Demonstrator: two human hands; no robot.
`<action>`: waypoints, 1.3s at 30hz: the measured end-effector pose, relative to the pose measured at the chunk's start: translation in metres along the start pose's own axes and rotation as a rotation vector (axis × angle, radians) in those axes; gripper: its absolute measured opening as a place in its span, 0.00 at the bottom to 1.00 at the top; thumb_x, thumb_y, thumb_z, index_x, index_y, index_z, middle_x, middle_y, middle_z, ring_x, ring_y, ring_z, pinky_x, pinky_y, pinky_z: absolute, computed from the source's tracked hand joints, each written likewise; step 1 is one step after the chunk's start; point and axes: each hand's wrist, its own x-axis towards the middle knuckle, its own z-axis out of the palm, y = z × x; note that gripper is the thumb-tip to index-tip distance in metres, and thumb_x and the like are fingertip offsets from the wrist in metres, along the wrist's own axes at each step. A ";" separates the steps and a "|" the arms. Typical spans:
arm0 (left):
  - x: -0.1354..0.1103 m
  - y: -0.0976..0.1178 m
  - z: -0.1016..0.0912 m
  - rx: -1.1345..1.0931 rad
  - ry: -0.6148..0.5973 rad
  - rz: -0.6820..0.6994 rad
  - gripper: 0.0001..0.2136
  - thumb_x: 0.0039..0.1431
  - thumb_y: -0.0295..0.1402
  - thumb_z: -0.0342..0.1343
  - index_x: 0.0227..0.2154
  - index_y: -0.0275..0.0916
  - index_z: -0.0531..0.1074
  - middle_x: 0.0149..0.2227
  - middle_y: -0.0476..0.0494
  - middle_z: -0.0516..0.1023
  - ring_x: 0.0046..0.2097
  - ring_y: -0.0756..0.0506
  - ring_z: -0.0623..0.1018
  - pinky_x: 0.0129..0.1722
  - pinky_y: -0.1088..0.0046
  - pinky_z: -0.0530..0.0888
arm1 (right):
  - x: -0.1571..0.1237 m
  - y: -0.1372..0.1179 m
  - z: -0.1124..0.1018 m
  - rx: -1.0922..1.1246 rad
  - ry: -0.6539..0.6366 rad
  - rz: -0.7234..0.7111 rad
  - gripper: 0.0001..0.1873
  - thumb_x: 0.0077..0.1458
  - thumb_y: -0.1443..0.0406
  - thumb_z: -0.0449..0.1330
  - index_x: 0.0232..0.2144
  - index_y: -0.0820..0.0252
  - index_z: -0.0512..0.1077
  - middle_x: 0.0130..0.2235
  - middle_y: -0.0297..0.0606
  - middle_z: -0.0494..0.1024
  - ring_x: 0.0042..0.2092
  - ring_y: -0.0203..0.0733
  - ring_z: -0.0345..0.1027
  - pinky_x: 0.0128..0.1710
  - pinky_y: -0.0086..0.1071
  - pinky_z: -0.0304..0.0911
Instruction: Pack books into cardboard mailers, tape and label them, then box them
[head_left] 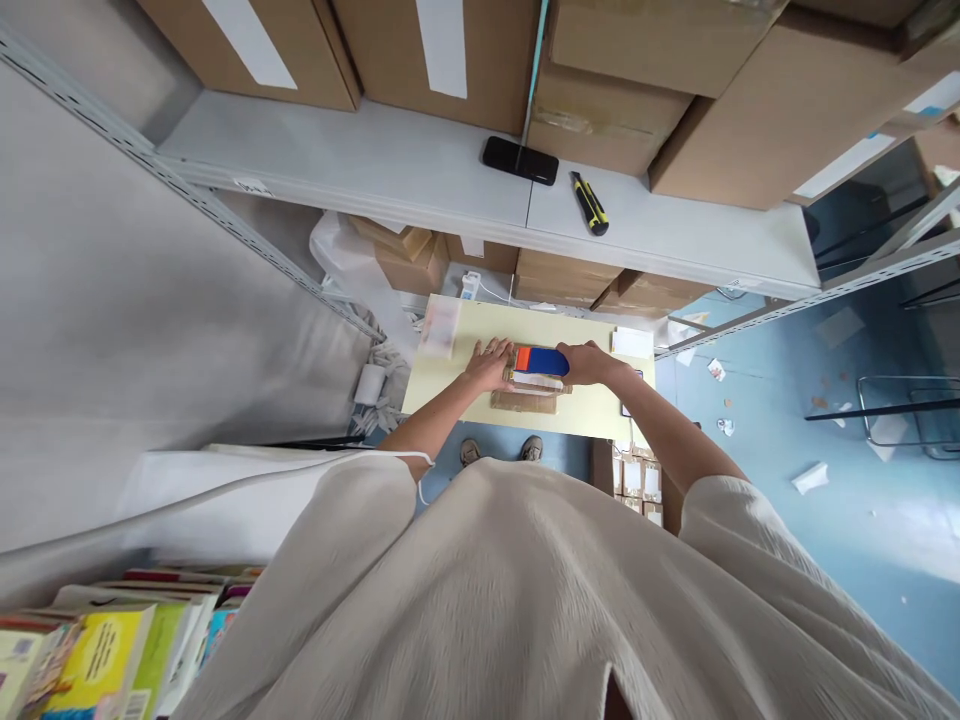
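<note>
On a small pale yellow table [450, 385] below me lies a flat brown cardboard piece [525, 402] with a blue and orange item [541, 361] on top. My left hand [489, 364] rests on the left side of it, fingers spread flat. My right hand [589, 363] is wrapped round the blue end of the item from the right. A white strip shows under the blue item.
A grey shelf [390, 165] carries a black phone [520, 160], a yellow and black utility knife [589, 203] and large cardboard boxes [600, 110]. A clear packet [439, 328] lies on the table's left. Books [97, 650] stand bottom left. Paper scraps litter the blue floor [810, 477].
</note>
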 end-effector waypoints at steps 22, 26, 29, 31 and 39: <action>-0.002 0.007 -0.011 0.063 -0.076 -0.051 0.62 0.65 0.57 0.68 0.87 0.43 0.34 0.87 0.32 0.37 0.86 0.25 0.42 0.83 0.40 0.42 | -0.092 0.219 0.087 -0.031 0.066 0.227 0.23 0.52 0.67 0.69 0.52 0.54 0.73 0.44 0.45 0.87 0.48 0.59 0.82 0.56 0.45 0.62; -0.003 0.009 -0.014 0.054 -0.085 -0.058 0.63 0.64 0.58 0.68 0.87 0.42 0.34 0.87 0.30 0.37 0.86 0.25 0.43 0.83 0.41 0.43 | -0.080 0.218 0.098 0.000 0.032 0.228 0.25 0.53 0.69 0.69 0.53 0.54 0.73 0.47 0.49 0.88 0.50 0.60 0.82 0.58 0.46 0.61; -0.004 0.010 -0.014 0.057 -0.076 -0.066 0.63 0.64 0.59 0.68 0.87 0.41 0.33 0.87 0.29 0.39 0.86 0.25 0.42 0.83 0.41 0.42 | -0.069 0.216 0.105 0.014 0.021 0.225 0.28 0.54 0.68 0.70 0.57 0.55 0.73 0.50 0.52 0.88 0.52 0.62 0.82 0.59 0.47 0.62; -0.004 0.011 -0.015 0.063 -0.074 -0.074 0.64 0.64 0.60 0.68 0.87 0.42 0.32 0.87 0.30 0.39 0.86 0.24 0.42 0.83 0.41 0.42 | -0.061 0.213 0.110 0.016 0.020 0.221 0.31 0.54 0.68 0.70 0.60 0.55 0.73 0.52 0.52 0.88 0.53 0.62 0.82 0.59 0.46 0.62; -0.003 0.013 -0.018 0.089 -0.110 -0.115 0.64 0.63 0.60 0.69 0.87 0.41 0.35 0.87 0.31 0.38 0.86 0.26 0.43 0.84 0.44 0.43 | -0.026 0.175 0.123 -0.028 -0.009 0.192 0.31 0.56 0.67 0.68 0.62 0.59 0.72 0.54 0.55 0.86 0.53 0.60 0.81 0.58 0.46 0.61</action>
